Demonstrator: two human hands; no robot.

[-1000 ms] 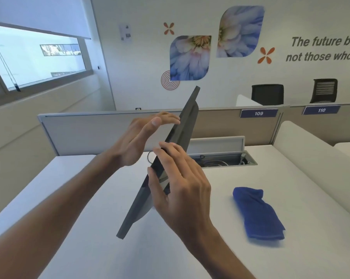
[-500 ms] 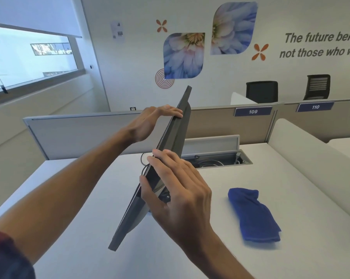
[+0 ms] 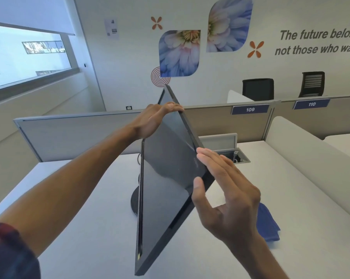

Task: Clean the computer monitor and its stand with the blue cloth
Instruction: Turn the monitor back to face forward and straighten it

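Monitor: it stands at the middle of the white desk, turned edge-on and rotated so that one corner points up to the far wall and another points down toward me. The dark screen faces me and a little to the right.
Stand: only a part of the round base shows, just left of the panel's near edge and behind it. The neck is hidden.
Left hand: my fingers are curled over the upper far edge of the panel, clamped on it.
Right hand: the fingers are straight and spread, flat against the right edge of the panel. It presses there and does not close around anything.
Blue cloth: it lies on the desk at the right, partly hidden behind my right hand. No hand touches it.
Step in hand: I judge that I am turning the monitor to a position good for wiping. The wiping itself is not begun.
Next move: I think the left hand must hold the panel steady, and the right hand must leave the edge and reach to the right for the cloth.
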